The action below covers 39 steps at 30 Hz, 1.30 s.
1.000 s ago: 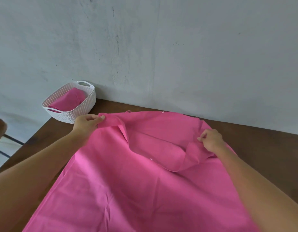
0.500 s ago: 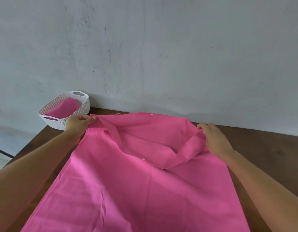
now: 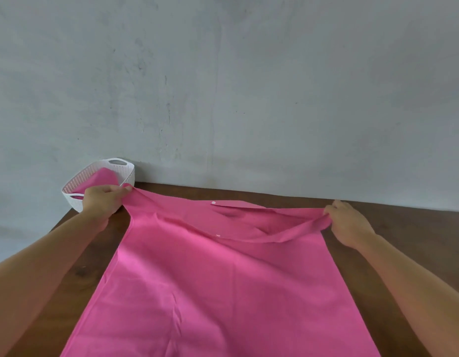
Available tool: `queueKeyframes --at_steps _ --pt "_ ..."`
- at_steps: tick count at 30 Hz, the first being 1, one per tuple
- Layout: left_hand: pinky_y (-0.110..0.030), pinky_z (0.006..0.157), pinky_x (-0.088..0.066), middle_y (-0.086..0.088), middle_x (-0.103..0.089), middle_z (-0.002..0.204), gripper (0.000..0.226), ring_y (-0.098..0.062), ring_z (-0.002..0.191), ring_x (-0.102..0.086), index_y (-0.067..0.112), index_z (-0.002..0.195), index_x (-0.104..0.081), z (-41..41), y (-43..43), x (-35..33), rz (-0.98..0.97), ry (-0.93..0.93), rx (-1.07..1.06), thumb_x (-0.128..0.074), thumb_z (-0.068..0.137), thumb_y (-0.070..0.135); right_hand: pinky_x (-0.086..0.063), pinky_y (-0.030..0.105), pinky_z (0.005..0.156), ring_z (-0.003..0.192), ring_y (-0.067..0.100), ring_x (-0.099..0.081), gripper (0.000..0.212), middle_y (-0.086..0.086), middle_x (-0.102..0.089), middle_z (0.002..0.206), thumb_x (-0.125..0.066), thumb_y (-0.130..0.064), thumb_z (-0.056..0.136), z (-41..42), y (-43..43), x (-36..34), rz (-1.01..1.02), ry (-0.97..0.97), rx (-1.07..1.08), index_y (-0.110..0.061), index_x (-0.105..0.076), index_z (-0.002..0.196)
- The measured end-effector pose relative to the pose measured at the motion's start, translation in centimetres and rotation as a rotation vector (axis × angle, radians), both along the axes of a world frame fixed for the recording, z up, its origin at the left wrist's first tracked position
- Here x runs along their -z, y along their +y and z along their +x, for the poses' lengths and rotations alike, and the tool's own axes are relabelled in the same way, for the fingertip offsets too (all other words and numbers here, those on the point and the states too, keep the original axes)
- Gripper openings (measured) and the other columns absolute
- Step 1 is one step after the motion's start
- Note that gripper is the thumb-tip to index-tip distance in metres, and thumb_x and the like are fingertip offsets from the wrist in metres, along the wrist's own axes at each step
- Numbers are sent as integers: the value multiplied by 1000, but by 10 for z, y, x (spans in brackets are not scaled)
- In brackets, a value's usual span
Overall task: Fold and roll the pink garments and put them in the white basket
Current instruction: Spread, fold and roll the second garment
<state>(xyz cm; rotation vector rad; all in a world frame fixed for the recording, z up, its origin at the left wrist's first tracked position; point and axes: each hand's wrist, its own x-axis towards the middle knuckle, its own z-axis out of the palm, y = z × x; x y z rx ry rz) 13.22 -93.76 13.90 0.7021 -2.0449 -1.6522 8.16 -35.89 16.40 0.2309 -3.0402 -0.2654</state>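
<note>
One head-worn wide-angle view looks forward and down from close above the wooden table, facing the grey wall at its far edge.

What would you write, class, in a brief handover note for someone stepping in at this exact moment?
Left hand: shut on the pink garment's far left corner.
Right hand: shut on its far right corner.
The garment lies spread on the brown table, top edge pulled taut.
Done: one pink piece sits in the white basket, far left.
Left: fold, roll and basket this garment.
</note>
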Motion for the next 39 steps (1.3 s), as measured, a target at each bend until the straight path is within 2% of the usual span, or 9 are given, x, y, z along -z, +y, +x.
queueKeyframes --at_steps 4,8,14,18,21,23,26,31,39 --pt "-42 102 -53 -9 -75 100 15 -27 97 -69 17 83 -75 20 -17 -2 41 27 30 -83 84 31 -51 37 90 111 22 -54 40 1 -54 111 -50 -1 89 30 2 -3 26 29 95 -14 -62 125" --pt "-43 103 -52 -13 -74 102 13 -25 98 -68 15 81 -75 45 -32 4 127 73 56 -84 83 24 -52 40 84 106 24 -55 23 -1 -45 97 -49 -13 97 67 4 -2 0 51 191 -12 -64 115" --pt "-43 102 -52 -14 -71 102 23 -24 97 -67 4 98 -74 85 -41 15 217 40 87 -79 88 24 -49 37 79 103 23 -57 25 0 -55 101 -47 -29 104 129 1 13 -22 97 248 -16 -67 112" --pt "-49 102 -52 -16 -73 102 17 -35 105 -68 11 88 -75 108 -44 30 112 -14 131 -78 88 28 -48 38 76 100 24 -57 24 -2 -49 94 -49 -28 103 169 -4 27 -49 79 297 -16 -69 109" --pt "-51 103 -52 -14 -73 101 16 -36 106 -67 14 88 -75 124 -42 39 82 -42 153 -74 91 30 -46 37 73 99 25 -58 22 1 -54 96 -51 -27 102 197 -2 42 -35 23 317 -17 -71 103" --pt "-48 101 -52 -11 -72 100 17 -33 105 -67 14 90 -74 135 -37 42 80 -56 155 -72 93 30 -48 36 72 99 26 -59 21 3 -57 99 -53 -26 100 213 0 51 -33 4 330 -18 -72 99" --pt "-38 86 -53 -11 -71 100 17 -31 103 -66 11 92 -73 150 -34 48 75 -40 157 -69 96 27 -53 38 74 96 26 -59 21 3 -59 98 -54 -25 98 233 1 59 -47 -2 346 -17 -72 92" --pt "-50 104 -50 -12 -72 102 17 -33 106 -67 11 94 -74 174 -36 49 49 -35 194 -70 95 27 -51 37 72 85 25 -58 28 2 -56 88 -59 -38 99 256 3 59 -152 -15 383 -15 -69 85" --pt "-43 100 -50 -9 -71 97 11 -24 96 -66 10 92 -72 228 -16 42 12 15 215 -69 95 20 -41 28 54 61 15 -57 29 -4 -60 67 -64 -29 96 294 21 65 -253 -6 386 -25 -60 67"
